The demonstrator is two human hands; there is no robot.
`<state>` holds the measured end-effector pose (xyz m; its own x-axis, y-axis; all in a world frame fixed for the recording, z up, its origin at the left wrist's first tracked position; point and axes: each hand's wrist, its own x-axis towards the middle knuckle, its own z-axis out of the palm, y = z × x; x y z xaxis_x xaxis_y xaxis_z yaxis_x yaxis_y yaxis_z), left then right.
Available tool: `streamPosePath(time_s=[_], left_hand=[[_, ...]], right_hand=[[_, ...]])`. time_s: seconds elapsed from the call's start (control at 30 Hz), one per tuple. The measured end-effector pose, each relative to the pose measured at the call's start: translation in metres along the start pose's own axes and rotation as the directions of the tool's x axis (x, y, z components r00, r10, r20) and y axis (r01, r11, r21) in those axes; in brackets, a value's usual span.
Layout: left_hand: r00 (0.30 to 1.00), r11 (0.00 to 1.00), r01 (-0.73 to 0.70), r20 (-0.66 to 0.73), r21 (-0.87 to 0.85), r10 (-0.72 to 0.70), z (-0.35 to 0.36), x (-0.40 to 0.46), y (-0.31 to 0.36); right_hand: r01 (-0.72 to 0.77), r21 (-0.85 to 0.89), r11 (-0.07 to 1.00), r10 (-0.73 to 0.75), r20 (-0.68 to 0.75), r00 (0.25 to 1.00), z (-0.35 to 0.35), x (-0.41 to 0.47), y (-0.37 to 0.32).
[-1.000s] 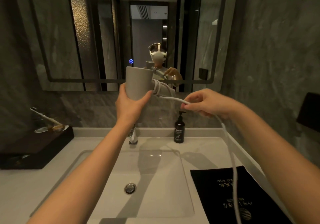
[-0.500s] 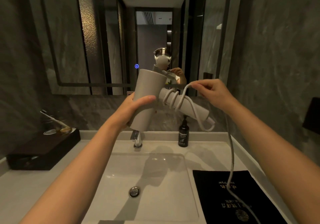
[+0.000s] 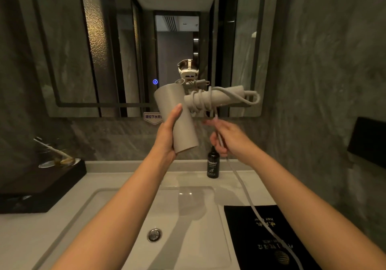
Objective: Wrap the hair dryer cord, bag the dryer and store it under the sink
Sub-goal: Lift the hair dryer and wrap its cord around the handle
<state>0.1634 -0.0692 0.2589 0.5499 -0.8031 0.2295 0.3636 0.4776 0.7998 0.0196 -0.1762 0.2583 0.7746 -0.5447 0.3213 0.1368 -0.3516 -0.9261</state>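
— What are the hands doing?

— The left hand (image 3: 167, 136) grips the barrel of the hair dryer (image 3: 177, 119), thumb pointing up along its side, and holds it in the air above the sink (image 3: 117, 217). The right hand (image 3: 227, 138) is just to the right of the barrel and lower than the handle, its fingers curled round the cord (image 3: 240, 182).

— And where is the cord relative to them?

— Several turns are wound round the dryer's handle, which points right, above the right hand. A loose loop sticks out past the end of the handle. From the right hand the cord drops down toward the right front corner of the surface (image 3: 31, 238), crossing a black bag (image 3: 261, 244) with gold lettering that lies flat there.

— What else is on the surface?

— A dark soap bottle (image 3: 212, 164) stands at the back edge, behind the sink and below the right hand. A dark tray (image 3: 41, 184) with a small dish sits at the left edge. The sink's drain (image 3: 154, 234) is in the middle of the basin.

— The room?

— Grey stone walls and a dark-framed mirror (image 3: 104, 50) behind the dryer.
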Motion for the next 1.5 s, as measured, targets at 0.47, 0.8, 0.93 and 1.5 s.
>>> streamPosePath(time_s=[0.47, 0.8, 0.93, 1.5], left_hand=[[0.944, 0.646, -0.236, 0.015, 0.726, 0.329, -0.03, 0.007, 0.004], [0.972, 0.669, -0.21, 0.229, 0.713, 0.062, -0.05, -0.014, 0.024], [0.964, 0.758, -0.13, 0.259, 0.639, -0.054, -0.056, -0.021, 0.027], [0.997, 0.981, -0.058, -0.037, 0.187, 0.066, -0.006, -0.014, -0.008]], right_hand=[[0.09, -0.73, 0.677, -0.146, -0.013, 0.989, -0.033, -0.033, -0.045], [0.184, -0.495, 0.849, -0.27, -0.107, 0.957, -0.024, -0.02, -0.048], [0.144, -0.37, 0.918, -0.21, -0.146, 0.967, -0.018, -0.014, -0.038], [-0.019, -0.225, 0.974, -0.003, -0.095, 0.995, 0.008, -0.051, 0.008]])
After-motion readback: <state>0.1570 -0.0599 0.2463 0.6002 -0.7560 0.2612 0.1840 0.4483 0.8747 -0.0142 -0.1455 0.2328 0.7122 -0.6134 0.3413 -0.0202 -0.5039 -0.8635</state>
